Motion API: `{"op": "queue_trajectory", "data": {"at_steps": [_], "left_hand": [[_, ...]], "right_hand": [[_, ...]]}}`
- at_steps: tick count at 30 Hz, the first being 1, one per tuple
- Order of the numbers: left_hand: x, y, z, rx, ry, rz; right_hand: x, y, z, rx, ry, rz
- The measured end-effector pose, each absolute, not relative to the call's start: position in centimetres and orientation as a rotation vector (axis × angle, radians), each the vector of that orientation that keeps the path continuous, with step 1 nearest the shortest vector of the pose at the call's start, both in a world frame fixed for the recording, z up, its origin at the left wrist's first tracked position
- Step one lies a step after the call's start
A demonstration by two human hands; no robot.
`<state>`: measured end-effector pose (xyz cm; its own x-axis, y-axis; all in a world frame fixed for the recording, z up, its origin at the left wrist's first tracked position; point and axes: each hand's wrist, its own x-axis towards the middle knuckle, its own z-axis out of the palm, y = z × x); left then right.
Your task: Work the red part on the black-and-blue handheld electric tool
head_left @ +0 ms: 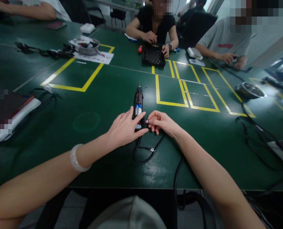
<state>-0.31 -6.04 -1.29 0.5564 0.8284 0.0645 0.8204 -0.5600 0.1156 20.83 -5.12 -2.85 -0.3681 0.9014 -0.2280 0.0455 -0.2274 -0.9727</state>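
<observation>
An electric screwdriver (138, 103) lies on the green table in front of me, its bit pointing away. Its rear end looks opened up, with small dark and red parts showing. My left hand (124, 127) rests over this rear part with fingers spread, thumb and index finger apart across it. Close beside, my right hand (161, 122) pinches a small red-and-silver part (146, 121) at the screwdriver's right side; its exact kind is too small to make out. A black cable (142, 163) with a ring terminal (152, 149) loops from the rear end under my right arm.
Yellow tape rectangles (172, 103) mark the table. Across it a person works at a black tray (153, 56); another sits at the right. A clear bowl (86, 47) and cables stand back left, a round metal dish (250, 90) right. Black cables (258, 136) lie at the right.
</observation>
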Motion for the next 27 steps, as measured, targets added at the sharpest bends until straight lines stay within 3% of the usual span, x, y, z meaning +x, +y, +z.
{"op": "queue_trajectory", "data": {"at_steps": [7,27], "left_hand": [[-0.2,-5.7,-1.5,2.649,1.364,0.211],[0.3,-5.8,-1.4,2.547,1.354,0.233]], "right_hand": [[20.6,-5.3,-2.9,-1.184,-1.359,1.73],[18.7,-5.8,-3.5,-1.346,-1.645,1.261]]}}
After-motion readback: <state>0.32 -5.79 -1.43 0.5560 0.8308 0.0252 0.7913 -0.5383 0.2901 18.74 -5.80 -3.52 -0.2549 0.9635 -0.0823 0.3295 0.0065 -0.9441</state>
